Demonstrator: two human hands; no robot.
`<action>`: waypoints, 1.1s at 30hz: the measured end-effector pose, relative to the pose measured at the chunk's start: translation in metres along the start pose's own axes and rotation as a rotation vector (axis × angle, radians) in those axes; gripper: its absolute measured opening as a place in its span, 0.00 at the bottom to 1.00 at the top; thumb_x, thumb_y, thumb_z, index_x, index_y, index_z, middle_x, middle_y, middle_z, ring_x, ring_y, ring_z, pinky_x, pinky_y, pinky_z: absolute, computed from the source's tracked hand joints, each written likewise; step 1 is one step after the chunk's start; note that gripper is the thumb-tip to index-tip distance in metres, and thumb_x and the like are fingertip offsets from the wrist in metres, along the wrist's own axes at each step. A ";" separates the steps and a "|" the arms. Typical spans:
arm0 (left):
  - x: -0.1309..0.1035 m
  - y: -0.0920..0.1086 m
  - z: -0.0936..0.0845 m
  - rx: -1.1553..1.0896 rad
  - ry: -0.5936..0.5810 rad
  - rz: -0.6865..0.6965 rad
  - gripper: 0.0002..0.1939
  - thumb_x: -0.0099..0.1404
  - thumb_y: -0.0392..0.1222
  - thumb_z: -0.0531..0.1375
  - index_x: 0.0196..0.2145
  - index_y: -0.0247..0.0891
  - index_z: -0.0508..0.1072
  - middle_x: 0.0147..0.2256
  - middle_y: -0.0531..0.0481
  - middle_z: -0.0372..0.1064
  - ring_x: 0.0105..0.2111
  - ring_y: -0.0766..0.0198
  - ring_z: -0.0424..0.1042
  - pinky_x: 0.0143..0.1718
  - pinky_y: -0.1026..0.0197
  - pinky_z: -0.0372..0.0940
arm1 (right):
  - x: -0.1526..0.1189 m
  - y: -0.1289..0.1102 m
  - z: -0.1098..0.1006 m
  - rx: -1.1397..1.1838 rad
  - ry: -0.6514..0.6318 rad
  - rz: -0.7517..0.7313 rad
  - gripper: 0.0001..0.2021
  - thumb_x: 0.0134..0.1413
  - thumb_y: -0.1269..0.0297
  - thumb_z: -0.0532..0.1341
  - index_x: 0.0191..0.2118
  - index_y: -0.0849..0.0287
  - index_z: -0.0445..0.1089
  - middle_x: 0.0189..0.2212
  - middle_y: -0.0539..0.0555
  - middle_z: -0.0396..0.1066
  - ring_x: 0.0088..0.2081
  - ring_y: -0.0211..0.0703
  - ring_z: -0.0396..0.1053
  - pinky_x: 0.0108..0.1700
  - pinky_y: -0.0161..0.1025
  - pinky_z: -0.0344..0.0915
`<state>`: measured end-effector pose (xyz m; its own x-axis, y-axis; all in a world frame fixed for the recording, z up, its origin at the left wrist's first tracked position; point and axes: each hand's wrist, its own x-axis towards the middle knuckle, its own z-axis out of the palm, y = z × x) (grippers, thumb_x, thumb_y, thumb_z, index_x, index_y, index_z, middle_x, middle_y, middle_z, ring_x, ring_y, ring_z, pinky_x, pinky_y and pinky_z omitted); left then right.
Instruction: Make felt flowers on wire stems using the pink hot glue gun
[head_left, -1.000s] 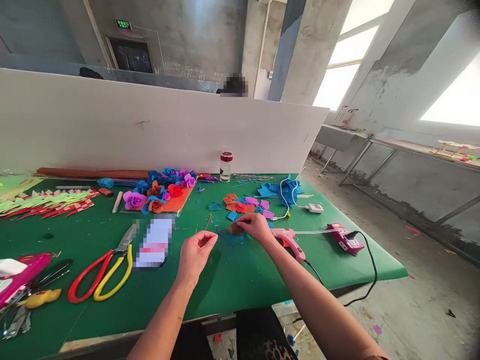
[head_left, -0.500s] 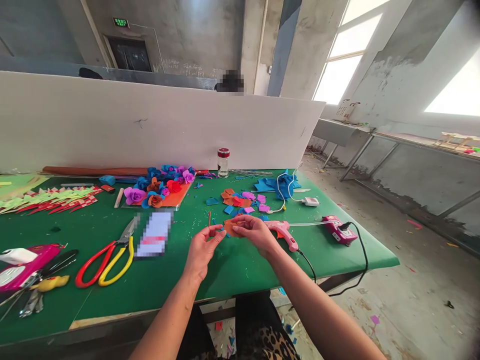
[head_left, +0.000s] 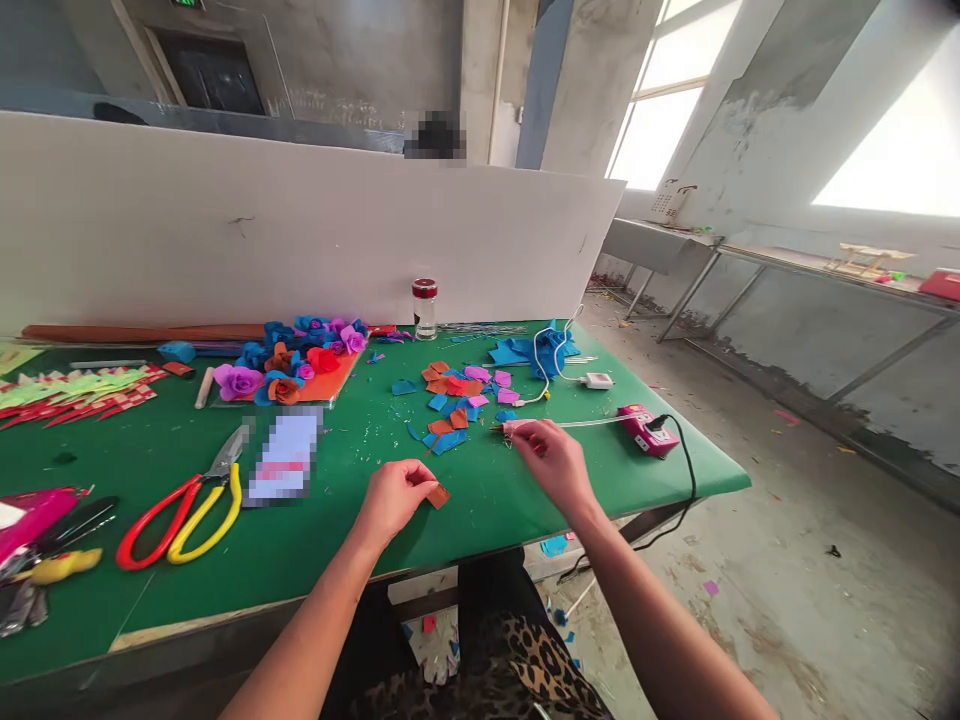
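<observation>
Between the thumb and fingertips of my left hand [head_left: 397,497] is a small brown-orange paper petal [head_left: 439,496], just above the green table [head_left: 337,530]. My right hand [head_left: 555,458] has its fingers round a pink glue gun [head_left: 516,428], which it mostly covers. The gun's nozzle points left, towards the loose petals, and a clear glue stick [head_left: 592,422] runs out behind it. Beyond my hands lie several cut petals in blue, orange and purple [head_left: 477,374]. Several finished paper flowers [head_left: 283,388] rest at the back left on an orange sheet.
Red-and-yellow-handled scissors [head_left: 184,505] and a phone-like blurred rectangle [head_left: 285,455] lie left of my hands. A red-lidded glass jar [head_left: 424,310] stands before the white board [head_left: 300,230]. A pink power box [head_left: 648,431] with a black cord sits near the right edge.
My right hand has left the paper petal and moved right onto the glue gun. My left hand keeps a petal, now lower and nearer me. The view has turned slightly right.
</observation>
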<state>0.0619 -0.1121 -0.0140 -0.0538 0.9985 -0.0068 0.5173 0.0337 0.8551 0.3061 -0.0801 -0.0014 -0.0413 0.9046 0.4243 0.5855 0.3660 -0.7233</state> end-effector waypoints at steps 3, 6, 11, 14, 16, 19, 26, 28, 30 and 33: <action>0.003 -0.002 -0.003 0.226 0.028 0.045 0.07 0.53 0.40 0.58 0.22 0.41 0.76 0.25 0.51 0.75 0.27 0.60 0.71 0.28 0.62 0.57 | 0.012 0.029 -0.035 -0.204 0.135 0.112 0.12 0.55 0.57 0.55 0.35 0.57 0.74 0.34 0.54 0.74 0.30 0.41 0.70 0.35 0.37 0.63; 0.005 -0.006 -0.005 0.274 0.032 0.078 0.08 0.54 0.39 0.57 0.25 0.42 0.76 0.27 0.51 0.76 0.29 0.60 0.72 0.29 0.62 0.57 | 0.018 0.054 -0.055 -0.361 -0.035 0.215 0.16 0.55 0.51 0.55 0.31 0.57 0.73 0.28 0.53 0.74 0.29 0.43 0.69 0.31 0.36 0.59; 0.005 -0.011 -0.004 0.272 0.055 0.085 0.05 0.55 0.40 0.58 0.26 0.42 0.75 0.26 0.52 0.75 0.28 0.61 0.71 0.29 0.63 0.57 | 0.018 0.063 -0.047 -0.408 -0.331 0.276 0.22 0.51 0.42 0.55 0.25 0.56 0.70 0.20 0.50 0.73 0.25 0.41 0.68 0.25 0.34 0.54; 0.003 -0.011 -0.002 0.289 0.077 0.068 0.05 0.55 0.40 0.59 0.24 0.42 0.73 0.25 0.52 0.74 0.26 0.61 0.70 0.28 0.63 0.56 | 0.019 0.061 -0.037 -0.425 -0.338 0.314 0.21 0.50 0.42 0.56 0.24 0.56 0.65 0.18 0.48 0.72 0.24 0.41 0.68 0.24 0.33 0.53; 0.002 -0.010 -0.002 0.310 0.089 0.067 0.06 0.55 0.40 0.59 0.22 0.41 0.72 0.24 0.52 0.73 0.26 0.61 0.69 0.28 0.62 0.55 | 0.020 0.059 -0.035 -0.421 -0.321 0.318 0.21 0.51 0.42 0.55 0.23 0.56 0.63 0.16 0.48 0.71 0.23 0.40 0.68 0.24 0.33 0.52; 0.002 -0.012 -0.002 0.319 0.085 0.073 0.06 0.55 0.40 0.59 0.22 0.41 0.72 0.24 0.52 0.73 0.25 0.62 0.68 0.28 0.62 0.55 | 0.017 0.057 -0.037 -0.315 -0.265 0.321 0.22 0.50 0.40 0.56 0.23 0.56 0.62 0.16 0.49 0.69 0.21 0.40 0.66 0.23 0.34 0.53; 0.001 -0.014 0.000 0.302 0.072 0.091 0.06 0.56 0.40 0.58 0.23 0.41 0.72 0.24 0.52 0.72 0.26 0.62 0.68 0.28 0.62 0.55 | 0.001 0.038 -0.042 0.723 -0.402 0.653 0.18 0.44 0.52 0.68 0.36 0.58 0.68 0.28 0.52 0.72 0.27 0.39 0.70 0.35 0.40 0.72; 0.001 -0.014 0.000 0.304 0.077 0.095 0.06 0.56 0.40 0.58 0.22 0.41 0.72 0.24 0.52 0.72 0.26 0.62 0.68 0.28 0.62 0.55 | -0.001 0.036 -0.037 0.846 -0.449 0.731 0.15 0.46 0.54 0.68 0.35 0.59 0.69 0.26 0.50 0.69 0.24 0.36 0.67 0.36 0.41 0.74; 0.000 -0.014 0.000 0.306 0.082 0.096 0.06 0.56 0.40 0.58 0.22 0.42 0.71 0.25 0.52 0.72 0.26 0.62 0.68 0.28 0.62 0.55 | -0.003 0.036 -0.032 0.889 -0.465 0.800 0.15 0.50 0.52 0.65 0.34 0.60 0.70 0.23 0.50 0.67 0.21 0.34 0.64 0.31 0.39 0.73; 0.000 -0.013 0.000 0.301 0.079 0.092 0.06 0.56 0.40 0.58 0.22 0.42 0.71 0.25 0.52 0.73 0.26 0.62 0.68 0.28 0.62 0.56 | -0.006 0.034 -0.026 0.906 -0.455 0.812 0.16 0.53 0.49 0.61 0.37 0.58 0.69 0.25 0.51 0.69 0.21 0.34 0.63 0.22 0.34 0.68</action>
<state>0.0554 -0.1128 -0.0256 -0.0547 0.9920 0.1140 0.7519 -0.0341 0.6584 0.3474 -0.0788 -0.0136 -0.3094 0.8632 -0.3991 -0.1727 -0.4637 -0.8690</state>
